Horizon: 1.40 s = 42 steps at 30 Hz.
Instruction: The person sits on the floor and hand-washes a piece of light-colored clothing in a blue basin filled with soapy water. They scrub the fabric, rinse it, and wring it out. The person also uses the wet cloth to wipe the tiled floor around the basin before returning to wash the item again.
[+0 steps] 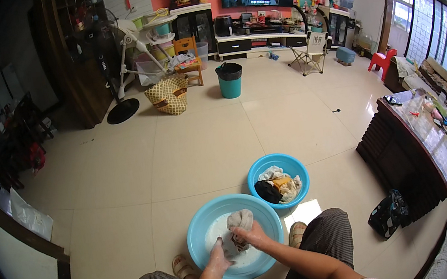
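Note:
A large light-blue plastic basin [197,246] holding whitish, sudsy water stands on the floor between my feet. My right hand [250,235] grips a wet greyish cloth item [240,220] above the water; a darker patterned part hangs below the fingers. To its left, my left hand [221,256] is over the water with its fingers apart, holding nothing that I can see. Touching or just behind the large basin is a smaller blue basin [252,170], with a heap of laundry [281,185] in it: white, black, orange and cream pieces.
A dark wooden table [401,157] with a glossy top stands at the right, a black plastic bag [387,215] beside its base. Farther off are a green bin [230,85], a woven bag [169,95], a standing fan [123,110] and a folding chair [312,54]. A white bag [30,215] lies at the left.

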{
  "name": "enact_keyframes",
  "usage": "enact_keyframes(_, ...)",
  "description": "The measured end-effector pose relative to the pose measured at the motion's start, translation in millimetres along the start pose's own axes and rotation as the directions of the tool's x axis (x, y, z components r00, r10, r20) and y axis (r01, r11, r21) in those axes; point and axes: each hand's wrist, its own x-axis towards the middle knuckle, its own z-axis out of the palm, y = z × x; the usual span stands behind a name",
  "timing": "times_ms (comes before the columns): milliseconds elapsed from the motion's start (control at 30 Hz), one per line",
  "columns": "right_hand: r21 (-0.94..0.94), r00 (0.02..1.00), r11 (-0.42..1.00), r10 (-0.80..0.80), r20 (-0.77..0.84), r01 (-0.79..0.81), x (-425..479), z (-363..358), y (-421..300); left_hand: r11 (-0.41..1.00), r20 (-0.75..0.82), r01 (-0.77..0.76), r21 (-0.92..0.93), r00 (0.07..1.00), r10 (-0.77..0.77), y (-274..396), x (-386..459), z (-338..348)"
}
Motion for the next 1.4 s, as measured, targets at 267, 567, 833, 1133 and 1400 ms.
enact_keyframes(267,-0.542,0.971,0.814,-0.237,0.018,0.209,-61,56,0,0.996,0.347,0.062,-0.065,0.937,-0.036,8,22,3)
enact_keyframes(567,-0.662,0.921,0.713,-0.379,-0.089,0.229,-22,33,-8,0.928,0.319,-0.164,-0.335,0.907,0.275,-2,-3,43)
enact_keyframes(833,-0.817,0.979,0.573,-0.198,-0.054,0.07,-1,17,7,0.879,0.264,-0.138,-0.456,0.922,0.281,-18,18,39)
enact_keyframes(1133,-0.793,0.977,0.602,-0.208,-0.049,0.089,-14,26,19,0.954,0.173,-0.165,-0.25,0.962,0.212,-13,1,50)
enact_keyframes(1400,-0.792,0.851,0.478,-0.516,0.097,0.38,-37,46,5,0.927,0.443,-0.147,-0.344,0.845,0.298,-14,23,13)
